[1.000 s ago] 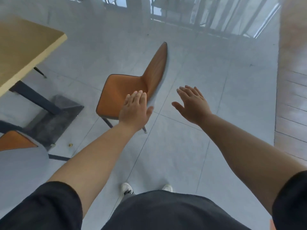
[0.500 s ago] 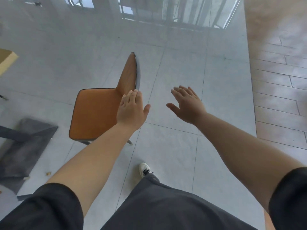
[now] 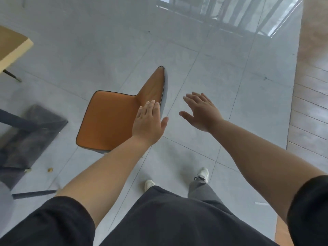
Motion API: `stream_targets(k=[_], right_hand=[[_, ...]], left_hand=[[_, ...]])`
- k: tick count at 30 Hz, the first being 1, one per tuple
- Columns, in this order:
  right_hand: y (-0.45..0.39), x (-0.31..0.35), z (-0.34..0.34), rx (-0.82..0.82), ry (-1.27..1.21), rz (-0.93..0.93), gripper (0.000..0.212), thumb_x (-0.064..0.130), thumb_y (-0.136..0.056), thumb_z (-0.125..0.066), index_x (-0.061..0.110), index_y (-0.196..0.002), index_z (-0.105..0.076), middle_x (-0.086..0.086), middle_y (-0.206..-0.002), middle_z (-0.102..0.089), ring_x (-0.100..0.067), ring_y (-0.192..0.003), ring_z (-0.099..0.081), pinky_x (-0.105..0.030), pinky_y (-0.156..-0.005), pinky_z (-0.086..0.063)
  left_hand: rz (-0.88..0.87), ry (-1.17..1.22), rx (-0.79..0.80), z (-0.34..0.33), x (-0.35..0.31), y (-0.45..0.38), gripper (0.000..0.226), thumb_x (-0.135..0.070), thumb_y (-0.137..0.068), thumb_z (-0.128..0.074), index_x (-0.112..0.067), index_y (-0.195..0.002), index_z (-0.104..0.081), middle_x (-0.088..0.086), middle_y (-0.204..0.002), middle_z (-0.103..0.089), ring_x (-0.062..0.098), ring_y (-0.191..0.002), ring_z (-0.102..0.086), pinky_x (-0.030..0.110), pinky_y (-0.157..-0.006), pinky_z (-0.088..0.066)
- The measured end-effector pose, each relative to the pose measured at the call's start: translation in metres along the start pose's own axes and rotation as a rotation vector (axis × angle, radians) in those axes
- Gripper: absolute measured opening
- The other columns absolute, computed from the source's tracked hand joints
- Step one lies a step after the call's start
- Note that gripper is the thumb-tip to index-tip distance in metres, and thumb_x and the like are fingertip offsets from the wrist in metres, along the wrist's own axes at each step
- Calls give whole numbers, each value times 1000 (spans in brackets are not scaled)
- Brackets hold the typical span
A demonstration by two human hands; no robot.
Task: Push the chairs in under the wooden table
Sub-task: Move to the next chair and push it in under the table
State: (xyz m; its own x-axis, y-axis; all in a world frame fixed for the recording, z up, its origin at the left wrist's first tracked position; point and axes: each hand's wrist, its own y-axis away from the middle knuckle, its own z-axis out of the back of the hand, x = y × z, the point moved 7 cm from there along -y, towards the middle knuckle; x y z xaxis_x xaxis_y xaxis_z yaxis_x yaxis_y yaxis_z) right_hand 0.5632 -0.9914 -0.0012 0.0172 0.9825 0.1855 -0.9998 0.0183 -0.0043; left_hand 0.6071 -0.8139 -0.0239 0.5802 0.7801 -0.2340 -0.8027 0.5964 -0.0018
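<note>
Orange chair (image 3: 110, 121) is seen mid-frame, well apart from the wooden table (image 3: 12, 45) at upper left; left hand (image 3: 148, 121) and right hand (image 3: 201, 112) are both spread flat, nothing gripped. Risk: if only the thin curved backrest is pushed, slim metal legs may skid or twist on glossy tile and strike the dark table base; seat looks smooth, leather-like, piped.

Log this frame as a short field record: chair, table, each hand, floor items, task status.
chair: orange chair stands out on the grey tile floor, its backrest on the side away from the table
table: corner of the wooden table at the left edge, apart from the chair
left hand: left hand open, fingers straight, in front of the backrest; contact cannot be told
right hand: right hand open, over bare floor, holding nothing
floor items: dark grey mat by the table base; small scrap
task status: chair not yet pushed in
</note>
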Motion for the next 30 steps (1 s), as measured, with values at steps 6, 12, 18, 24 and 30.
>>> stream_targets(k=[6, 12, 18, 24, 30], right_hand=[[-75, -7, -12, 55, -7, 235, 69, 57, -94, -37, 11, -146, -35, -7, -151, -37, -24, -144, -22, -38, -118, -8], [-147, -9, -14, 140, -1, 640, 69, 59, -92, -38, 12, -142, -41, -8, -146, -45, -27, -140, -31, -43, -117, -18], [-177, -8, -24, 214, 43, 895, 69, 61, -90, -38, 12, -140, -42, -7, -144, -47, -26, -139, -32, -38, -115, -16], [-193, 8, -49, 326, 133, 1070, 71, 67, -89, -35, 16, -138, -42, -4, -145, -45, -25, -139, -30, -43, -117, -18], [-209, 25, -56, 350, 176, 1198, 72, 77, -83, -26, 23, -125, -50, 1, -129, -58, -24, -122, -50, -41, -107, -30]], left_hand=[[145, -67, -36, -9, 14, -26, 68, -54, -100, -24, -4, -144, -34, 18, -151, -36, 33, -142, -28, 44, -116, -16], [480, -71, -58, -27, 0, -39, 66, -52, -98, -29, -3, -141, -39, 17, -146, -44, 33, -136, -39, 44, -112, -29], [807, 19, -58, -37, -14, -33, 59, -51, -99, -35, -6, -139, -41, 11, -136, -55, 28, -120, -55, 37, -92, -49], [915, -96, -24, -33, -14, -33, 49, -55, -97, -34, -12, -109, -54, 3, -92, -65, 21, -78, -60, 31, -55, -49], [932, -147, 10, -34, -4, -27, 66, -63, -93, -12, -13, -105, -52, 2, -91, -64, 20, -77, -60, 28, -54, -42]])
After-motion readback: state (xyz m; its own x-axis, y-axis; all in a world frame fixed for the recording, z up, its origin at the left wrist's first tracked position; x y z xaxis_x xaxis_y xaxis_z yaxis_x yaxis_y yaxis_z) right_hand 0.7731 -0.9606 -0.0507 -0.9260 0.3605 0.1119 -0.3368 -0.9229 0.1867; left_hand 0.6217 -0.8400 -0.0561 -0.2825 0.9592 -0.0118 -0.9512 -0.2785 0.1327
